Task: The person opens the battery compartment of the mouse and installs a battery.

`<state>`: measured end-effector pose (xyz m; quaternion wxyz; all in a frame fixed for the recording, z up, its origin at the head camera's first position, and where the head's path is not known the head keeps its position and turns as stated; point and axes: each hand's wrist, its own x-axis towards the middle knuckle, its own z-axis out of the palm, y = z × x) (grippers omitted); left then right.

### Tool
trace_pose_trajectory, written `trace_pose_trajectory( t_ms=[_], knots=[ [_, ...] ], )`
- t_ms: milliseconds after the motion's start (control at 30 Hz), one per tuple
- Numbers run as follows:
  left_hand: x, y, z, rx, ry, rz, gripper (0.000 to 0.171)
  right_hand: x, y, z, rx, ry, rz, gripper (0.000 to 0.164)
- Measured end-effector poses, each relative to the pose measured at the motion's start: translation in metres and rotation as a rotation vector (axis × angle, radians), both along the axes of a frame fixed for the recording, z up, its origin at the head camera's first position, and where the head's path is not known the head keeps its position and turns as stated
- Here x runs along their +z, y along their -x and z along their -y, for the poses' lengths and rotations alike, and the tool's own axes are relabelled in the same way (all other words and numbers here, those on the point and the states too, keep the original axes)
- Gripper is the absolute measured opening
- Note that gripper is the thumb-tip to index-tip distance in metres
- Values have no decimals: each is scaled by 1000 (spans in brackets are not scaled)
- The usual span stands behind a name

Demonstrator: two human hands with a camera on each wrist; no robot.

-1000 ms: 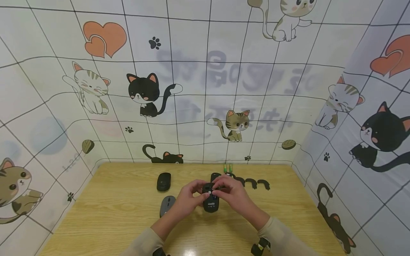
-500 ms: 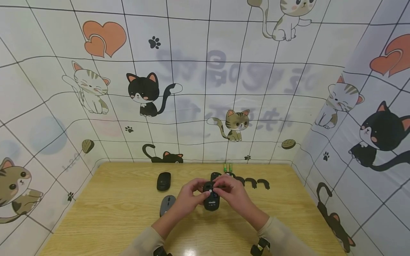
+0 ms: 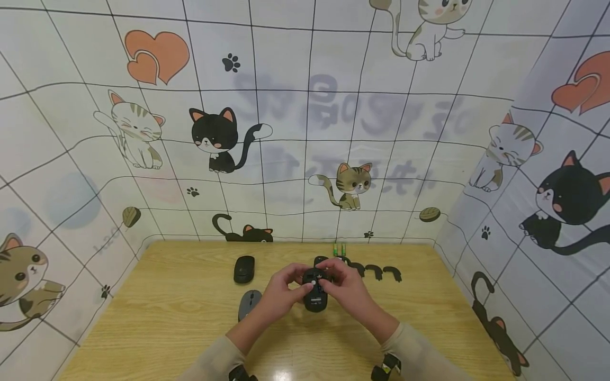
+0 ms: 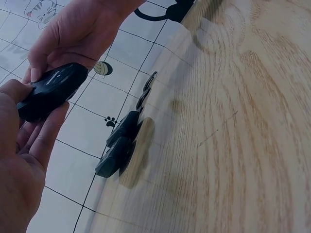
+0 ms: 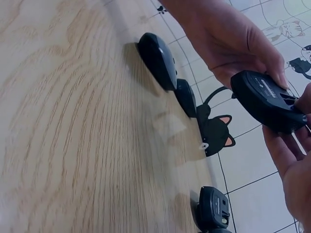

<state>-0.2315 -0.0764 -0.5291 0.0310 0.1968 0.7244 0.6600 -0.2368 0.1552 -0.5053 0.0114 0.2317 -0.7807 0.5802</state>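
Note:
A black computer mouse [image 3: 315, 300] is held above the table with its labelled underside facing up. My left hand [image 3: 285, 290] grips its left side, thumb on the underside. My right hand [image 3: 347, 283] holds the far right part, its thumb over the recess in the underside. In the right wrist view, the mouse [image 5: 265, 97] shows a slot close to the right thumb, and fingers support it from below. The left wrist view has the mouse [image 4: 56, 90] between both hands. Whatever lies under the right fingertips is hidden.
To the left on the wooden table [image 3: 167, 307] lie a black mouse [image 3: 244, 270] and a grey mouse [image 3: 249, 304], partly behind my left arm. Behind the hands stands another dark mouse [image 3: 320, 261]. Black curved covers [image 3: 393, 273] and two green batteries [image 3: 339, 250] lie at the back right.
The held mouse has risen slightly in the head view. My right thumb and fingers have shifted a little over its recess. The left hand keeps its grip.

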Motion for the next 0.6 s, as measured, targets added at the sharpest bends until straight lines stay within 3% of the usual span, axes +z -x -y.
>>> trace_pose_trajectory(
  t_ms=[600],
  knots=[
    [0,0,-1,-12,12,-11,38,5,-1,9,-58,34,64,28]
  ],
)
